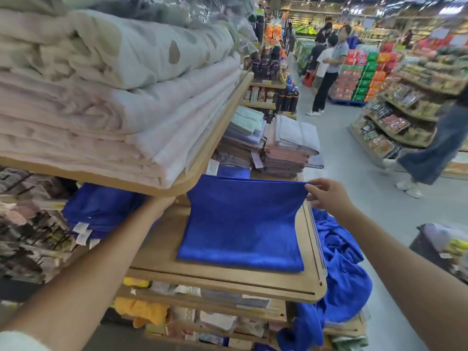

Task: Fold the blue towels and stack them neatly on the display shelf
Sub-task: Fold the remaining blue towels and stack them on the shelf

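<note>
Here the right hand [326,196] pinches the far right corner of the blue towel [243,224], mid-frame on the shelf [157,247] — soft, light, floppy cloth, best held by its corners. The left hand [162,205] is tucked under the upper shelf [202,173] — grip can't be told. There's a folded stack [101,211] centre-left and a loose heap [339,262] lower right.

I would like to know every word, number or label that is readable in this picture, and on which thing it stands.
No text can be read here.
White tags on the folded blue towels: blurred.
Blue towel on the display shelf: no tag in view.
Yellow label left of those towels: blurred.
Hanging signs in the store: too small.
</note>
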`<state>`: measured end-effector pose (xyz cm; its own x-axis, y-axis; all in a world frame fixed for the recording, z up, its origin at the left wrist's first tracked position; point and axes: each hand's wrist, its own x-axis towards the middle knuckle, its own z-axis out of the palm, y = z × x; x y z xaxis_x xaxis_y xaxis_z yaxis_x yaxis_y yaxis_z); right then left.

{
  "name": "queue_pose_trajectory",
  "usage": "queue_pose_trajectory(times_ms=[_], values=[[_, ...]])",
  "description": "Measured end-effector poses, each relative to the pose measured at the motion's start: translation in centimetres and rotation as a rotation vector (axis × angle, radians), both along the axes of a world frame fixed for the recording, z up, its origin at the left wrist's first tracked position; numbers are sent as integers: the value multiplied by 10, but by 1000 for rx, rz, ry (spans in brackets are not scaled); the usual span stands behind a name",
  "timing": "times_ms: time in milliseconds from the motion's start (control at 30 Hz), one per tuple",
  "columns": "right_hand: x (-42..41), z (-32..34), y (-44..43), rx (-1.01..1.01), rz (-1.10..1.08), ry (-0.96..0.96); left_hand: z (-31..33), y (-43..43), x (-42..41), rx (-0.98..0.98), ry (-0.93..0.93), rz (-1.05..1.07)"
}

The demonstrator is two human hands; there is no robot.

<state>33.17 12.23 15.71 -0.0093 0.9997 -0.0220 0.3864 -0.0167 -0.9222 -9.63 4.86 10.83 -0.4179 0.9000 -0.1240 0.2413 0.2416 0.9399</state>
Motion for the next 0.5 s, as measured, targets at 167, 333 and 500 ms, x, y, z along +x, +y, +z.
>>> queue_pose_trajectory(times_ms=[167, 333, 500], values=[[18, -17, -40, 193, 90, -187, 3, -38, -3, 149, 193, -14], [44, -52, -90, 220, 397, -568, -40, -87, -18, 142, 507, -356], [35, -79, -97, -19, 458, -799, -73, -103, -12, -73, 621, -497]])
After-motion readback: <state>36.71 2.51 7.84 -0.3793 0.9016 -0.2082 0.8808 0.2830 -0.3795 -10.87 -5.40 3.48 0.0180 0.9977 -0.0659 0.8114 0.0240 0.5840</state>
